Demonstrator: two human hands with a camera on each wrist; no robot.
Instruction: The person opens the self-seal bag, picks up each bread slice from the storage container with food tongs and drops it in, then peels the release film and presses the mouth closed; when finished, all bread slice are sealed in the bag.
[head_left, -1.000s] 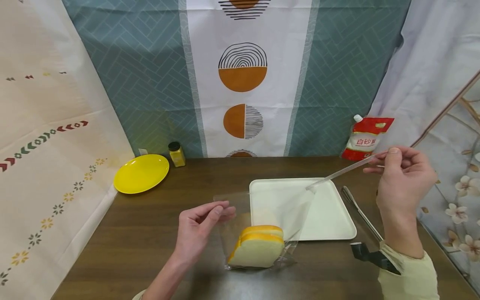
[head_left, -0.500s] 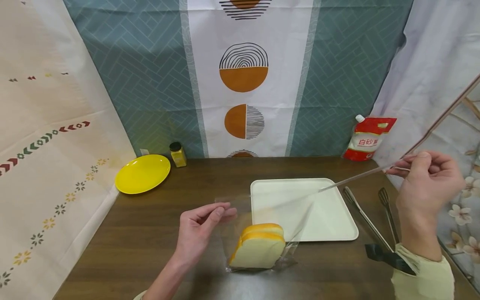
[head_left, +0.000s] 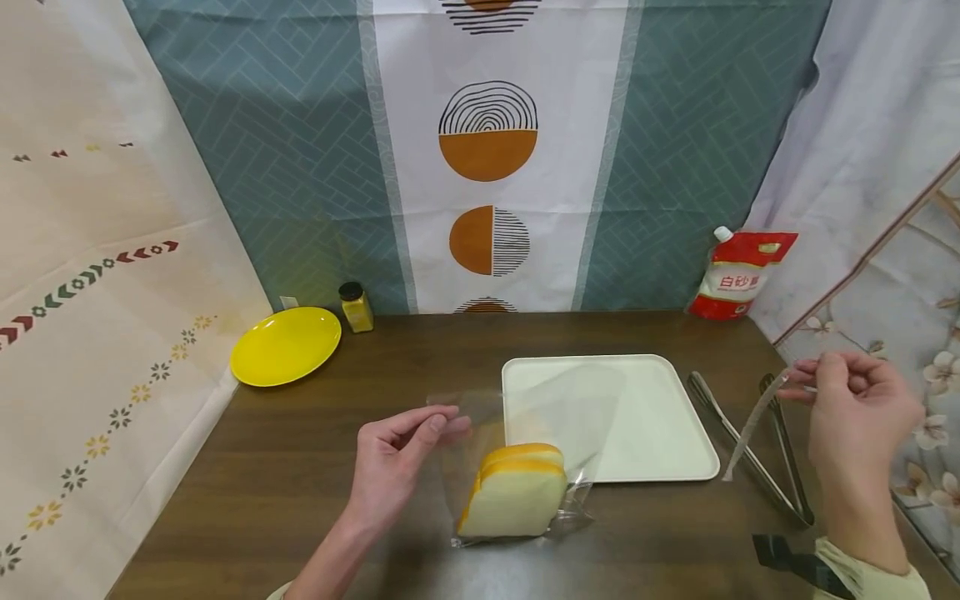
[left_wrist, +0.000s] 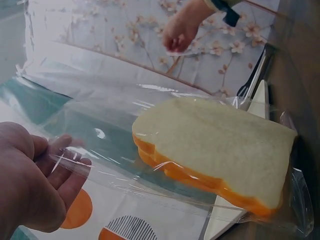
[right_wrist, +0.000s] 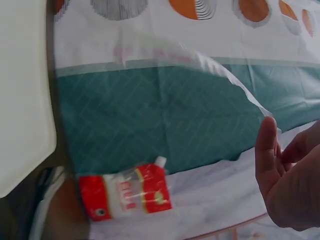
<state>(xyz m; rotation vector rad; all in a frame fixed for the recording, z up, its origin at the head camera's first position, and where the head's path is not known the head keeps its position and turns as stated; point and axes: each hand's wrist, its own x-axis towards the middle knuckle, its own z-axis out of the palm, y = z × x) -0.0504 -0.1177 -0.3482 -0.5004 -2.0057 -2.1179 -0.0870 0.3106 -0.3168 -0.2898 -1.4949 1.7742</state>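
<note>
Bread slices (head_left: 513, 504) stand inside a clear plastic bag (head_left: 581, 512) on the table. At the bag's upper left edge, my left hand (head_left: 396, 458) pinches the film between thumb and fingers. The left wrist view shows the bread (left_wrist: 215, 150) close up, with the film stretched from that hand (left_wrist: 40, 185). Out to the right, my right hand (head_left: 862, 417) pinches one end of a thin, translucent strip (head_left: 750, 433). The strip hangs down, apart from the bag, and looks like a peeled-off liner. In the right wrist view it curves away from the fingers (right_wrist: 266, 145).
A white tray (head_left: 645, 417) lies behind and right of the bag. Metal tongs (head_left: 738, 442) rest beside it. A red and white pouch (head_left: 738, 275) stands at the back right. At the back left are a yellow plate (head_left: 287, 346) and a black-capped yellow jar (head_left: 356, 308).
The right hand has moved right and somewhat down. Its strip, earlier stretched taut from the bag, has come free and hangs loose. The left hand has stayed at the bag's edge.
</note>
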